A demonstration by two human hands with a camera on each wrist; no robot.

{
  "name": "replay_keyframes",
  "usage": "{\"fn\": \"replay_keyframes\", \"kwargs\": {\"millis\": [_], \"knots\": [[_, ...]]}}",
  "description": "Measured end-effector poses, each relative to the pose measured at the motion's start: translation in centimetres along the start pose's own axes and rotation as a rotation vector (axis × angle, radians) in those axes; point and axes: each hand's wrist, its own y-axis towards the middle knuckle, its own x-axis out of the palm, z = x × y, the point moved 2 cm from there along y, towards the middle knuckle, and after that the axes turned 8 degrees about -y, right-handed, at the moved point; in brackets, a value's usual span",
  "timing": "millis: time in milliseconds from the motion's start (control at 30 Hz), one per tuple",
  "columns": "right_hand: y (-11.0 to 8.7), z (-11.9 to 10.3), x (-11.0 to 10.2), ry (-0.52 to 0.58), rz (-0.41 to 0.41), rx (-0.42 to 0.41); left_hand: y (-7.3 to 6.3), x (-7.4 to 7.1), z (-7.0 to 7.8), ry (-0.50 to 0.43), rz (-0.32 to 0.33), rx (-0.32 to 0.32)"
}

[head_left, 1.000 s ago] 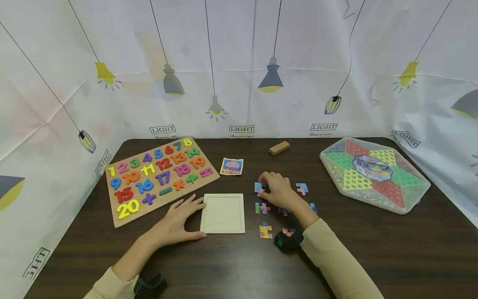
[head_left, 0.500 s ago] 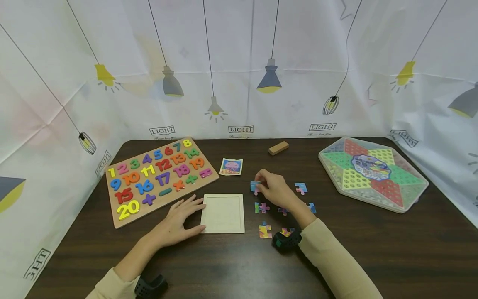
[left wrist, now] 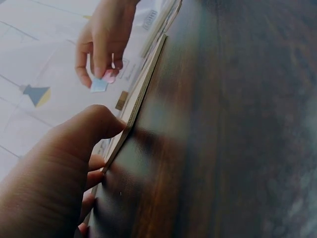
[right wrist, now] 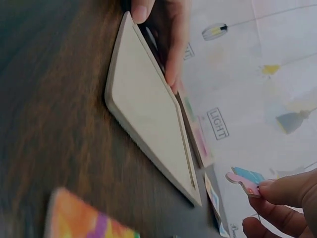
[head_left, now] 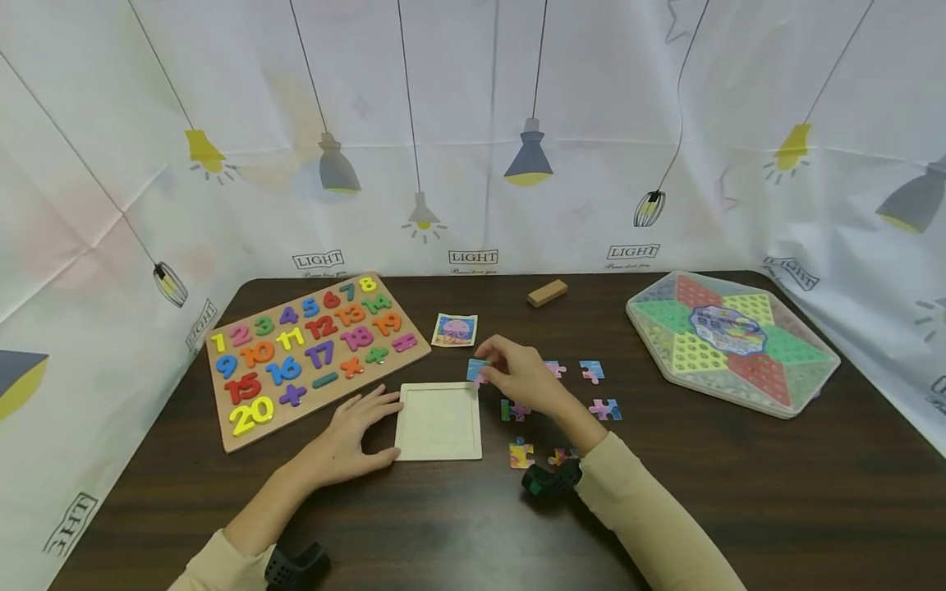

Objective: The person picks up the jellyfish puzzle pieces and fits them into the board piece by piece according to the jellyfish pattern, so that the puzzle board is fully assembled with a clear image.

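My right hand (head_left: 528, 379) pinches a blue and pink jigsaw puzzle piece (right wrist: 246, 179) between thumb and fingers, raised above the upper right corner of a square, pale wooden puzzle tray (head_left: 438, 423). The tray lies flat with a raised rim and nothing in its recess. At the tray's left edge rests my left hand (head_left: 351, 439), thumb near the lower corner and fingers farther up, spread and relaxed. Several other jigsaw pieces (head_left: 521, 453) lie in loose rows right of the tray, some partly hidden under my right hand and wrist.
A wooden number board (head_left: 318, 361) lies at the left. Behind the tray sits a small octopus picture card (head_left: 454, 330). Farther back is a wooden block (head_left: 547, 293). A hexagonal game box (head_left: 732, 341) occupies the right side of the dark table (head_left: 443, 533).
My right hand has taken the blue and pink piece from the back row and carried it left to the tray's corner. My left hand stays at the tray's edge.
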Motion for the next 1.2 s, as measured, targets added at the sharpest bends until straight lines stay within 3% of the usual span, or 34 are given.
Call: {"fn": "replay_keyframes", "kwargs": {"millis": [300, 700, 967, 1200], "knots": [[1.1, -2.3, 1.9, 0.031, -0.047, 0.06, 0.0, -0.1, -0.1, 0.015, -0.009, -0.003], [2.4, -4.2, 4.4, 0.035, -0.086, 0.015, -0.1, 0.0, -0.2, 0.034, -0.01, -0.004], [2.9, -4.6, 5.8, 0.04, -0.125, 0.008, 0.0, -0.1, -0.1, 0.033, -0.019, -0.006], [3.0, -4.6, 6.6, 0.001, -0.109, -0.003, 0.1, -0.1, -0.2, 0.035, -0.011, -0.003]]}}
